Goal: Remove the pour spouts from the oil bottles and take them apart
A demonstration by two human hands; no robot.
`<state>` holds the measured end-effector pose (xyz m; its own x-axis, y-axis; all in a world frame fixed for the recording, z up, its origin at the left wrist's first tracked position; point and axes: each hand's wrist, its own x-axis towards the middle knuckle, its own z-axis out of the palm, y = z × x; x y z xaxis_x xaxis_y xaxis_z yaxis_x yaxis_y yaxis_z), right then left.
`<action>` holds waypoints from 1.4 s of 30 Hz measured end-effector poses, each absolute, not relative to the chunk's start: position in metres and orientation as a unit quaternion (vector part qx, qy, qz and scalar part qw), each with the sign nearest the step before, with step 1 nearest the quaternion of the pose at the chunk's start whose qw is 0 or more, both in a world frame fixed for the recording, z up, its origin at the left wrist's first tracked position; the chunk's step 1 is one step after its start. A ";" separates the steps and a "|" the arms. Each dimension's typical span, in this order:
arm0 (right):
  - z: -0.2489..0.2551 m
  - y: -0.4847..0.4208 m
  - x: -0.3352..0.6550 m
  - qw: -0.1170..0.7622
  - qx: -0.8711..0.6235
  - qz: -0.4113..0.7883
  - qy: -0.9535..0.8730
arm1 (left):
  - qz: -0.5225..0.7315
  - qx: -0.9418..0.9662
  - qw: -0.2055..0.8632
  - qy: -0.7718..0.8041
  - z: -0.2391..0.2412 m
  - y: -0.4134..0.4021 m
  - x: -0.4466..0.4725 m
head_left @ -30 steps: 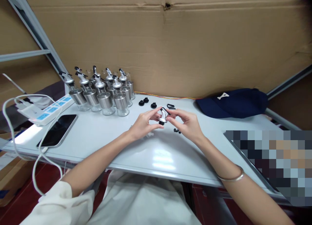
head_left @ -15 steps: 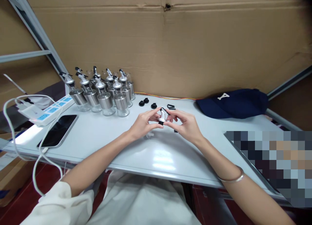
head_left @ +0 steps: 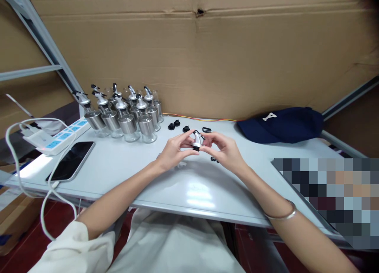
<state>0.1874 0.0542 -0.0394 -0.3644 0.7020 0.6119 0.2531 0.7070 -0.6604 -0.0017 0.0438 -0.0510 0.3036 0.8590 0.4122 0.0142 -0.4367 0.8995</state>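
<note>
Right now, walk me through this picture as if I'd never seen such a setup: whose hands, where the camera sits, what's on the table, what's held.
No machine here: a person works with bare hands, and the one camera sits on their head, looking forward and down. The left hand and right hand meet over a pale table, both with a fingertip grip on a small silver-and-black pourer top. At the back left stands a cluster of bottles with similar tops. Small black parts lie just beyond the hands. Further left are a phone and a power strip; at right, a navy cap.
</note>
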 end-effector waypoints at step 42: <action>-0.037 0.042 0.184 0.428 -0.326 0.300 -0.788 | 0.445 0.699 0.456 0.324 -0.039 0.036 -0.002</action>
<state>0.1838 0.0425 -0.0369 -0.4204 0.7703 0.4795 0.2567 0.6079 -0.7514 -0.0024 0.0362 -0.0392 0.3949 0.8587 0.3267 0.0471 -0.3740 0.9262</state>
